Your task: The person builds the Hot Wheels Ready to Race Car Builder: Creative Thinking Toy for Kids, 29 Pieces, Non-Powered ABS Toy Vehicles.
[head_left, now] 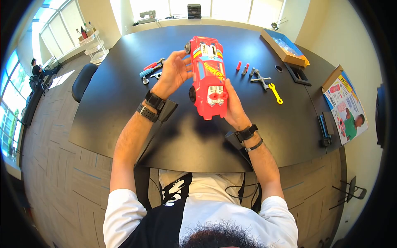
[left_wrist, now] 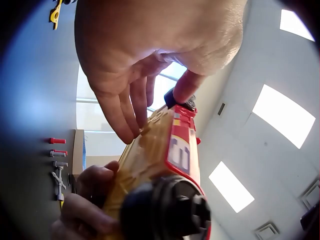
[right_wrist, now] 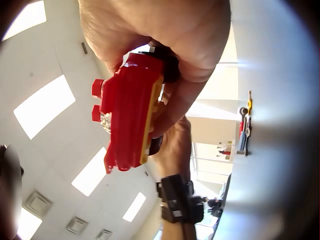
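A red toy car (head_left: 210, 78) with a yellow underside (left_wrist: 145, 150) is held up above the dark table. My right hand (head_left: 236, 108) grips its near end from the right side, thumb on the top, fingers around the underside; in the right wrist view the hand (right_wrist: 160, 35) covers part of the car (right_wrist: 130, 110). At the car's far left wheel (head_left: 187, 47) is my left hand (head_left: 175, 72). The left wrist view shows the left thumb on that black wheel (left_wrist: 181, 99) and the left hand's (left_wrist: 150, 55) fingers extended along the underside.
On the table (head_left: 124, 120), toy tools (head_left: 152, 70) lie left, and red bolts (head_left: 238, 66), a grey cross wrench (head_left: 260, 79) and a yellow wrench (head_left: 275, 94) right. Beyond are an open box (head_left: 285, 47), a black tray (head_left: 298, 76) and a picture box (head_left: 345, 107). A person (head_left: 37, 70) sits far left.
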Tool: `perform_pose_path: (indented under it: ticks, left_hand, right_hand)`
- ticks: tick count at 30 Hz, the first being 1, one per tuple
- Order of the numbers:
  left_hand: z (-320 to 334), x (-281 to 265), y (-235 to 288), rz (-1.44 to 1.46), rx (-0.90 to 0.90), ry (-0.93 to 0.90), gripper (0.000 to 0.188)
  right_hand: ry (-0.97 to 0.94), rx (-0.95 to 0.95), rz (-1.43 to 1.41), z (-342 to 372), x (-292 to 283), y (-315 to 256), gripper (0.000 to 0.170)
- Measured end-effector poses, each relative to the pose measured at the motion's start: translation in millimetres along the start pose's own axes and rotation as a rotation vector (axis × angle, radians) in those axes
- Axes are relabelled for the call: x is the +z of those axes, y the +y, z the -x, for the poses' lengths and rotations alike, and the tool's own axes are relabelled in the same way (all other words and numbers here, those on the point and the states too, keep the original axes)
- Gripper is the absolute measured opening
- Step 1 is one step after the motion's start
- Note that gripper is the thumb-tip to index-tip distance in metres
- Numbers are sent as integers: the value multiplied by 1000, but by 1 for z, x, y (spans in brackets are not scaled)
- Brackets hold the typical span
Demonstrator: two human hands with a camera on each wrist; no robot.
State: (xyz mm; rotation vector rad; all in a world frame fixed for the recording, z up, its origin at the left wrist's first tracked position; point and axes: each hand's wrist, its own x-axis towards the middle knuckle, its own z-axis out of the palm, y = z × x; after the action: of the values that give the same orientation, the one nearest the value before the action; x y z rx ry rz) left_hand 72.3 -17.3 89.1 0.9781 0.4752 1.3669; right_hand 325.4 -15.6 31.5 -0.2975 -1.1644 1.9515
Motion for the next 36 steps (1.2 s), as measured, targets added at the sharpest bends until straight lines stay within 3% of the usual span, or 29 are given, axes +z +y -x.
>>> perform_pose_path:
  ticks: [3, 4, 6, 7, 8, 10, 12, 16, 18, 19, 28, 32, 34, 35, 36]
  left_hand:
    - [7, 10, -12, -148, 27, -19, 64]
    - [12, 11, -15, -148, 27, -20, 64]
    - [20, 10, -19, 13, -110, -174, 68]
    - [20, 4, -21, 105, -99, -286, 68]
    - [19, 8, -22, 105, -98, -286, 68]
    - [15, 17, -25, 49, 22, -162, 68]
    - [19, 21, -23, -66, -58, 24, 60]
    - [14, 27, -36, -376, 115, 193, 46]
    - [18, 34, -37, -391, 100, 195, 49]
    - [18, 33, -37, -390, 98, 194, 49]
    - [21, 20, -27, -475, 74, 89, 53]
    - [16, -19, 3, -496, 47, 255, 53]
    - [9, -60, 16, -1032, 200, 357, 45]
    - [10, -71, 27, -1032, 198, 358, 45]
    - [12, -82, 37, -1281, 199, 429, 37]
  right_hand:
    - [-34, 69, -242, 0, 7, -11, 69]
    - [-34, 68, -241, 1, 12, -18, 69]
    - [-212, 144, -208, 3, 23, -30, 70]
    - [-139, 179, -91, -5, 24, -28, 75]
    - [-139, 179, -90, -10, 18, -25, 75]
    - [-68, 45, 321, -19, 8, -19, 63]
    - [7, 93, 202, -21, 2, -19, 61]
    - [-3, 145, 98, -8, 23, -22, 54]
    - [118, -9, 435, -11, 11, -3, 49]
    - [150, 12, 325, -8, 15, -5, 48]
    - [99, 20, 267, -9, 1, -4, 48]
    - [145, 54, 270, -4, 2, -8, 53]
    - [150, 77, 280, -3, -4, -6, 58]
    - [151, 78, 280, -1, -6, -6, 58]
    - [161, 101, 291, 0, -9, -5, 58]
